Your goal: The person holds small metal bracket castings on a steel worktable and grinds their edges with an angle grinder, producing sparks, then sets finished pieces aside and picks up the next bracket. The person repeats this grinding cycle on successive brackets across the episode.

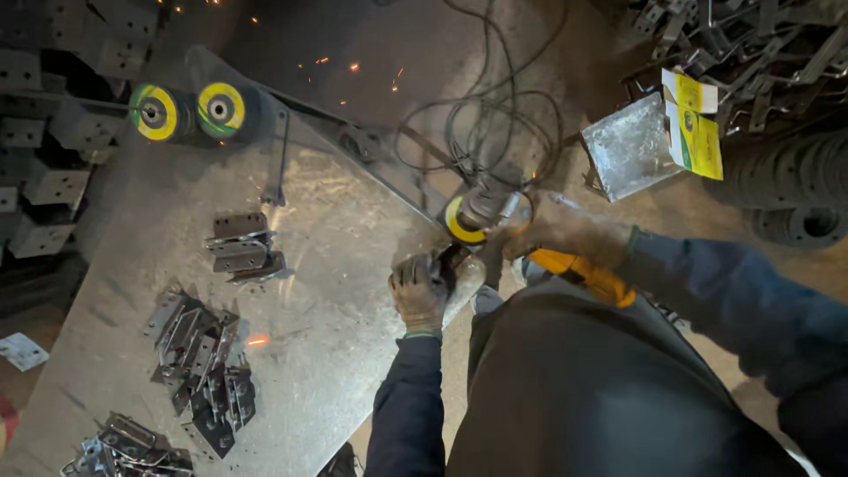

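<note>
Two gloved hands busy | left hand (422,291) pinching small stiff part (455,258) at 6 | right hand (565,231) wrapped round heavy grinder (481,215), sparks at 12 | best held by body and handle

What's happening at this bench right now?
A person in gloves and dark sleeves is grinding at the edge of a metal table. The right hand holds a yellow angle grinder, its disc at a small metal part gripped by the left hand. Sparks fly away. Piles of brackets lie on the table, and two spare discs sit at its far end.
</note>
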Demonstrator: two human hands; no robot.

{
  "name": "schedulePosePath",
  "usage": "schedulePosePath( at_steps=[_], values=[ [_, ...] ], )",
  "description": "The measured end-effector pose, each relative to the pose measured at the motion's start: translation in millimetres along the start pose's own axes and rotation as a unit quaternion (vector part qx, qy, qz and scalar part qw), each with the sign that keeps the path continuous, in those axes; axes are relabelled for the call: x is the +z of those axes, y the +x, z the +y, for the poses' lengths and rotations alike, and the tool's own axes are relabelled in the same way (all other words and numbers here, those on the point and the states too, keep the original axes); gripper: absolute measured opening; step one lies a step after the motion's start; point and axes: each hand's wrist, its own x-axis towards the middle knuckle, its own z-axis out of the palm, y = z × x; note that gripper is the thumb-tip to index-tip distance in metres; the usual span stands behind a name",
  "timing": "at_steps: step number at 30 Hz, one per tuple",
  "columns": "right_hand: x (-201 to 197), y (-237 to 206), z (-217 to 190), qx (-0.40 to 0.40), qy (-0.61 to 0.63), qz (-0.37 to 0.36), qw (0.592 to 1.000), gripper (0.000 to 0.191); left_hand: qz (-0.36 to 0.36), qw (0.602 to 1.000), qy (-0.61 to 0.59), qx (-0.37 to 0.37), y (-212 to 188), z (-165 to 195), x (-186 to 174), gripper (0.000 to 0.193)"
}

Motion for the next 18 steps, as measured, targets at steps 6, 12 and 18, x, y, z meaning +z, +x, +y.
schedulePosePath(
  at_steps=[6,12,18],
  values=[
    [10.0,10.1,7.0,0.013,0.03,-0.035,0.999,0.053,-0.063,0.997,0.045,0.016,-8.4,-4.3,-3.4,0.052],
    [8.7,7.5,19.7,-0.04,0.136,-0.05,0.989,0.052,-0.055,0.998,0.023,0.024,-6.8,-1.5,-10.2,0.051],
    [0.5,15.6,20.4,0.054,0.025,0.019,0.998,0.043,-0.028,1.0,-0.002,-0.001,3.7,2.0,-7.4,0.051]
  ],
)
